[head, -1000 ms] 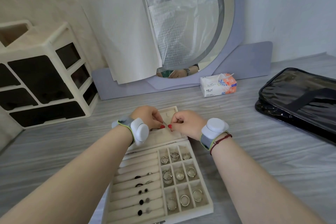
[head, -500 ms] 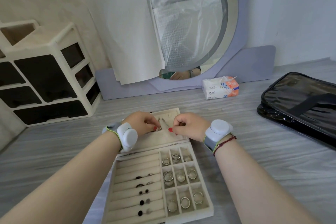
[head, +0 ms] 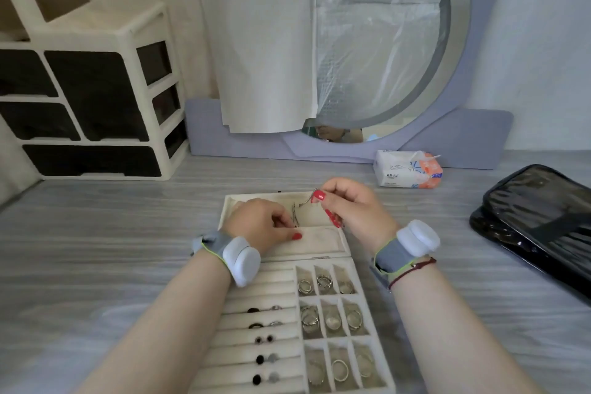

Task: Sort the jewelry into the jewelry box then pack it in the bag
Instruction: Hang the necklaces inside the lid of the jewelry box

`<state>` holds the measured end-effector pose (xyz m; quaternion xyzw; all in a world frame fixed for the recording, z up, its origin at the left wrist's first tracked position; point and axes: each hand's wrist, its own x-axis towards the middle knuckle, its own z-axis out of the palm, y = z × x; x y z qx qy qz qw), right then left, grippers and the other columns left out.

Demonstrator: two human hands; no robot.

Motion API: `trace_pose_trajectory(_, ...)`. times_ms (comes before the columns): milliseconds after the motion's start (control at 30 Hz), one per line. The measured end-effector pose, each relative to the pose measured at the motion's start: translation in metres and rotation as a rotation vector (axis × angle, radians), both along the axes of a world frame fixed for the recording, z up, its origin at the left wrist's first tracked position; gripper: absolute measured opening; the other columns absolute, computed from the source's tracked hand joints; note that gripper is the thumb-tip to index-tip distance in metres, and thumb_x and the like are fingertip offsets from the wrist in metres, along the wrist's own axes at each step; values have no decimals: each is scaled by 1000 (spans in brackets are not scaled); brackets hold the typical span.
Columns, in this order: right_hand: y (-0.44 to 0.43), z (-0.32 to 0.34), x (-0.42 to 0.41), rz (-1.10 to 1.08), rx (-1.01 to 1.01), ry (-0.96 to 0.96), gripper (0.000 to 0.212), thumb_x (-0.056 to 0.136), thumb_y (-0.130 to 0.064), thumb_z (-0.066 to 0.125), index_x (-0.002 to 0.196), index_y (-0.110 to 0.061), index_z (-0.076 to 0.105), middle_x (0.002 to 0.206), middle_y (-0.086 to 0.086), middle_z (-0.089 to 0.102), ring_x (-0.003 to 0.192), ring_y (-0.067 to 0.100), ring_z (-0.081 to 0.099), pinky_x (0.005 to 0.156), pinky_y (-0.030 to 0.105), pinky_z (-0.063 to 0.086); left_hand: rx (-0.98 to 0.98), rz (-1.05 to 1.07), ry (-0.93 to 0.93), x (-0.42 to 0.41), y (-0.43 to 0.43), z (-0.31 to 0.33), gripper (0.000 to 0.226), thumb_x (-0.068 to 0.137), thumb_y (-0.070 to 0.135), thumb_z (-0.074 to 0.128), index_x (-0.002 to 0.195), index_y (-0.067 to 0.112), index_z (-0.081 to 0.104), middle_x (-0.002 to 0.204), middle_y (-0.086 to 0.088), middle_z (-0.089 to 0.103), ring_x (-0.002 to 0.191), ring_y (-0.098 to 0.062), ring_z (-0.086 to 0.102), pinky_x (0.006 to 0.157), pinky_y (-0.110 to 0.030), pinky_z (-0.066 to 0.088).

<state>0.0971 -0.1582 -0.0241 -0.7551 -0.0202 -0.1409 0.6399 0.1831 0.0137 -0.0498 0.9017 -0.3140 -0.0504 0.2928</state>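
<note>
A cream jewelry box (head: 380, 371) lies open in front of me, its lid (head: 323, 243) flat on the table behind the tray. Rings sit in the right-hand square cells and small earrings in the left-hand slots. A thin silver chain (head: 300, 206) runs over the lid between my hands. My right hand (head: 351, 211) pinches its upper end, raised a little above the lid. My left hand (head: 262, 224) rests on the lid and pinches the chain's lower end. The black bag (head: 537, 224) lies at the right edge of the table.
A cream drawer organiser (head: 89, 89) stands at the back left. A round mirror on a lilac stand (head: 463, 134), covered with paper and plastic, leans against the wall. A tissue pack (head: 407, 169) lies in front of it. The grey wood table (head: 112, 233) stretches left.
My right hand has lifted up and to the right, drawing the chain out. My left hand has stayed low on the lid. The camera has moved closer.
</note>
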Motion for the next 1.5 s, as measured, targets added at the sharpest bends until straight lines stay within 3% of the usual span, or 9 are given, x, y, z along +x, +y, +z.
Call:
trace_pose_trajectory(367, 21, 43, 12, -42, -59, -88, 13, 91, -4, 56, 82, -7, 65, 71, 9, 62, 71, 16, 57, 70, 22, 50, -58, -82, -94, 2, 6, -3, 10, 73, 37, 74, 70, 38, 65, 81, 17, 66, 82, -3, 52, 89, -26, 42)
trace_pose_trajectory(633, 17, 37, 22, -231, -216, 11, 10, 90, -8, 57, 87, 0, 63, 70, 6, 61, 56, 9, 60, 54, 18, 50, -73, -98, -95, 0, 7, -1, 8, 76, 32, 73, 71, 36, 67, 78, 19, 63, 79, -1, 52, 85, -22, 41)
trace_pose_trajectory(800, 13, 32, 21, -251, -223, 72, 11, 91, -6, 56, 82, -5, 62, 71, 6, 62, 62, 17, 65, 61, 26, 57, -81, -98, -104, -1, 7, 0, 12, 77, 31, 71, 72, 39, 64, 75, 23, 57, 82, -4, 48, 93, -31, 40)
trace_pose_trajectory(933, 11, 31, 17, -224, -192, 101, 12, 91, -4, 55, 90, 5, 62, 72, 10, 61, 62, 21, 65, 62, 28, 57, -123, -101, -80, -2, 6, 0, 9, 78, 24, 71, 75, 32, 68, 79, 18, 59, 77, -4, 50, 92, -35, 43)
trace_pose_trajectory(1033, 10, 26, 19, -238, -204, 110, 9, 90, -3, 56, 90, 4, 62, 73, 12, 62, 60, 20, 65, 62, 29, 57, -157, -122, -49, -3, 7, 2, 27, 78, 19, 70, 66, 41, 59, 78, 18, 58, 72, 1, 50, 87, -32, 46)
trace_pose_trajectory(1100, 9, 20, 23, -241, -234, 122, 7, 90, -4, 57, 86, -2, 62, 72, 11, 62, 57, 16, 66, 61, 27, 58, -174, -126, -52, -4, 7, 2, 20, 79, 17, 70, 71, 34, 64, 80, 16, 58, 71, -1, 51, 84, -30, 47)
trace_pose_trajectory(1267, 0, 6, 31, -227, -492, 174, 14, 87, -6, 60, 79, -16, 65, 68, 2, 64, 60, 11, 65, 63, 25, 57, -185, -135, -91, -3, 7, 2, 5, 80, 17, 69, 79, 22, 70, 87, 8, 63, 76, -8, 52, 81, -31, 47)
trace_pose_trajectory(1333, -4, 3, 32, -206, -612, 180, 13, 84, -9, 62, 81, -20, 68, 71, -5, 65, 69, 16, 66, 70, 30, 56, -185, -136, -96, -3, 7, 2, 5, 80, 17, 69, 79, 22, 70, 88, 6, 64, 76, -9, 52, 81, -31, 47)
trace_pose_trajectory(1500, -3, 1, 34, -163, -830, 158, 15, 88, -15, 59, 95, -20, 71, 86, -13, 63, 82, 9, 60, 78, 20, 45, -213, -143, -150, -4, 7, 3, 4, 80, 17, 69, 80, 20, 70, 86, 5, 63, 75, -9, 51, 80, -30, 45)
